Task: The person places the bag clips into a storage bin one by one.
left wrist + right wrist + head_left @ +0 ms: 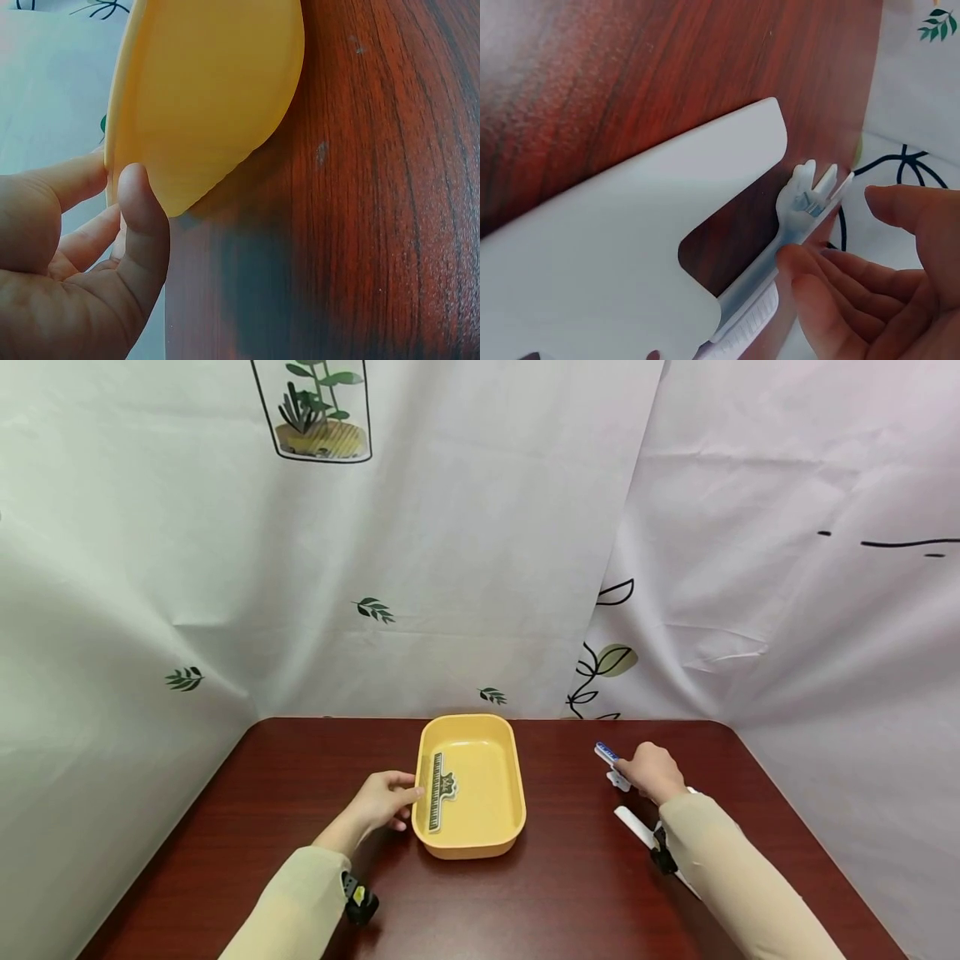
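Observation:
A yellow plastic tray [487, 802] stands on the table, and a flat strip with a piano-key pattern and a green emblem [437, 793] lies along its left side. My left hand [378, 800] pinches the tray's left rim between thumb and fingers. At the right, my right hand [651, 772] reaches down over a blue-and-white strip [606, 753] and a small white piece with a lobed end [802, 199]. In the right wrist view its fingertips are right at that piece, with the thumb apart from them. A large white flat strip [637, 225] lies beside it.
A dark red-brown wooden table [570, 893] spreads under everything. Pale cloth [480, 527] with plant drawings hangs behind the table and at both sides. Part of the white flat strip is hidden under the right forearm in the head view.

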`<state>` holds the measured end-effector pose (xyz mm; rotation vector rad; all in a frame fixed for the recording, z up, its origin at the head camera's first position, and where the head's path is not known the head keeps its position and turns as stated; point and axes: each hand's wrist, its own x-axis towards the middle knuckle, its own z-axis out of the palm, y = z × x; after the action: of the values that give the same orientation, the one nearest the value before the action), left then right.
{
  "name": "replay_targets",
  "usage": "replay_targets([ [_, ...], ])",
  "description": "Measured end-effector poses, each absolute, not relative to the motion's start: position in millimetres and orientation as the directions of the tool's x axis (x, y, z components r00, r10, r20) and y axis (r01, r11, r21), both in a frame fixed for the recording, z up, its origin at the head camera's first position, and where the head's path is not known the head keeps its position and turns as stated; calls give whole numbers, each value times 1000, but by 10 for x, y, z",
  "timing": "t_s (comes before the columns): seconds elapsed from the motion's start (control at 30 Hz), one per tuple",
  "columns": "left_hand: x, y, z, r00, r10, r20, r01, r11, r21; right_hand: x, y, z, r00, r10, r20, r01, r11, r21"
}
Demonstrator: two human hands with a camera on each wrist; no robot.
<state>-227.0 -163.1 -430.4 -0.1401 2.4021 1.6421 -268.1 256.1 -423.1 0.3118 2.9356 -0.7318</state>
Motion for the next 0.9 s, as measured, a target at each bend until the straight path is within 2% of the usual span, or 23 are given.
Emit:
replay_targets([
  [0.13,-2265,-1641,-4294,-971,76,-227,-185,366,912,-2706,2540,-4244,-971,176,-165,231,872,-431],
  [0.37,-2302,-1629,-4338,-968,30,-249,-220,375,900,-2749,2508,-4265,-972,175,-159,227,884,-410],
  [0.9,-2315,-1635,-4359,-967,33,-253,-223,371,902,-2761,2474,-4278,-957,195,-214,268,874,-405],
])
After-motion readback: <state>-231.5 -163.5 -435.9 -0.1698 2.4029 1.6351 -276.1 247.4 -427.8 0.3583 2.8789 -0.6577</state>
